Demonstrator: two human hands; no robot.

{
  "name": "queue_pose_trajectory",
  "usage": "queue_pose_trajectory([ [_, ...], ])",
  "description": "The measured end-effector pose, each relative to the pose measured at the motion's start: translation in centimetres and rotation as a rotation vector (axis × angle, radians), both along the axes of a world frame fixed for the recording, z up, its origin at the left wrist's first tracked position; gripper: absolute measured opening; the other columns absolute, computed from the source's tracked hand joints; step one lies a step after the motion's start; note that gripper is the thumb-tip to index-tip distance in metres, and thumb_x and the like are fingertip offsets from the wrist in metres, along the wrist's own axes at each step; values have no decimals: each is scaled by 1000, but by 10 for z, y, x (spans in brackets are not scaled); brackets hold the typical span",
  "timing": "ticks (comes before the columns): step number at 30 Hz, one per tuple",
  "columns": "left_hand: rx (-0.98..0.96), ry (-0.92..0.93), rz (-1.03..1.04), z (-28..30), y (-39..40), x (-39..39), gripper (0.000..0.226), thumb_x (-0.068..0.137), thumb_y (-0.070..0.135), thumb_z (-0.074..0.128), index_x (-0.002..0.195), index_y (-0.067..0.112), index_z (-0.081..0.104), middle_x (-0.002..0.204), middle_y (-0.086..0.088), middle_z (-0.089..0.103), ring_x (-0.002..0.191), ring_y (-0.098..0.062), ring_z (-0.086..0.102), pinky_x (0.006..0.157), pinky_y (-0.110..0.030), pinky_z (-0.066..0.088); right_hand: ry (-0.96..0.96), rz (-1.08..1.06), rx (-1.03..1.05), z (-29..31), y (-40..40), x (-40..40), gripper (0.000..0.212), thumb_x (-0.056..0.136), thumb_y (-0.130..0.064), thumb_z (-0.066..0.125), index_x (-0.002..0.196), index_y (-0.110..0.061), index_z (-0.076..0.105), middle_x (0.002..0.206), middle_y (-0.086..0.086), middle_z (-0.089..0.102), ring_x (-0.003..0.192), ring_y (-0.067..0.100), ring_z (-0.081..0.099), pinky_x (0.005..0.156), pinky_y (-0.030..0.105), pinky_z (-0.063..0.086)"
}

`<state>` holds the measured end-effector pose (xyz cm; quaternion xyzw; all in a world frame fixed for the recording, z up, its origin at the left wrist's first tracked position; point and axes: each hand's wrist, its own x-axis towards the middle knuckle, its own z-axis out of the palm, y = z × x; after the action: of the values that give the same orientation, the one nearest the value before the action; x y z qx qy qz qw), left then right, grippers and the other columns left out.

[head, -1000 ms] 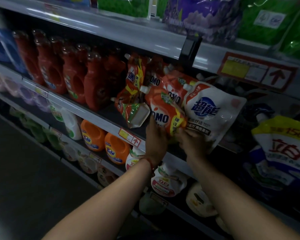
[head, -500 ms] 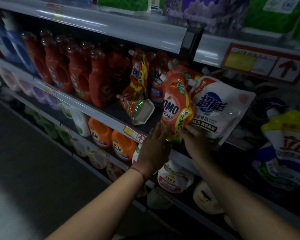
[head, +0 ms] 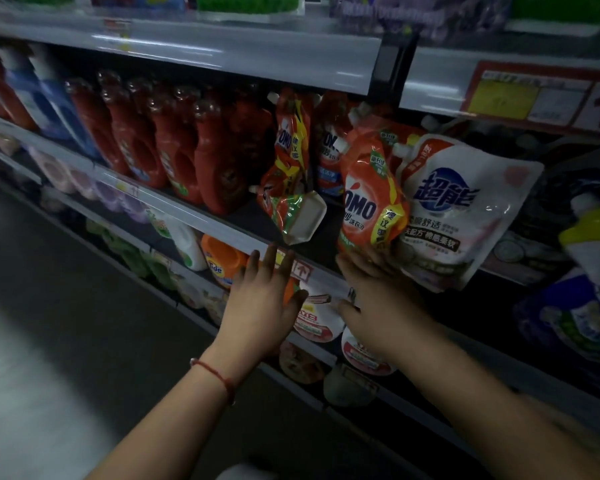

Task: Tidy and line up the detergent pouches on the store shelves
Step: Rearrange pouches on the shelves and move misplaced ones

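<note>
Fingers (head: pixel 355 271) of the right hand (head: pixel 378 303) press flat against the bottom of an orange OMO pouch (head: pixel 368 199), propping it near the front edge of the middle shelf (head: pixel 243 233); whether they grip it, I cannot tell. Glossy and crinkled, it stands nearly upright with a white spout at its top, touching a white pouch (head: pixel 461 209) with blue lettering on its right. Left hand (head: pixel 264 306) hovers below the shelf edge, fingers spread, holding nothing. Another orange pouch (head: pixel 291 216) lies tipped over further left.
</note>
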<state>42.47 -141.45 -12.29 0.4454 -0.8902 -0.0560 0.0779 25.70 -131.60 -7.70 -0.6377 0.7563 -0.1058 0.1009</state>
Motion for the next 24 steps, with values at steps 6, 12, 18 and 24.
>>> queue_pose_trajectory([
  [6, -27, -11, -6, 2, -21, 26, 71, 95, 53, 44, 155, 17, 32, 161, -16, 26, 145, -44, 29, 116, -54, 28, -5, 22, -2, 3, -22, 28, 70, 98, -45, 45, 156, -20, 14, 164, -3, 8, 150, 14, -5, 122, 33, 4],
  [12, -38, -8, -55, 2, -62, 61, 70, 94, 55, 44, 152, 17, 36, 159, -17, 30, 142, -44, 34, 113, -57, 33, -89, -34, 29, 5, -68, 61, 72, 98, -44, 47, 156, -24, 9, 164, -7, 4, 150, 13, -5, 122, 36, 6],
  [18, -14, 6, -123, 5, -107, 90, 73, 93, 59, 33, 154, 18, 33, 161, -15, 27, 146, -40, 28, 116, -54, 28, 34, -105, 100, -4, -133, 90, 72, 100, -47, 40, 156, -20, 4, 164, -2, -2, 150, 18, -5, 122, 35, -1],
  [24, 3, -2, -230, 3, -142, 112, 69, 100, 55, 37, 158, 23, 17, 167, -8, 7, 153, -32, 8, 120, -49, 18, 61, -301, -17, -23, -206, 96, 83, 97, -33, 52, 156, -16, -4, 163, 2, -11, 150, 24, -4, 122, 37, 4],
])
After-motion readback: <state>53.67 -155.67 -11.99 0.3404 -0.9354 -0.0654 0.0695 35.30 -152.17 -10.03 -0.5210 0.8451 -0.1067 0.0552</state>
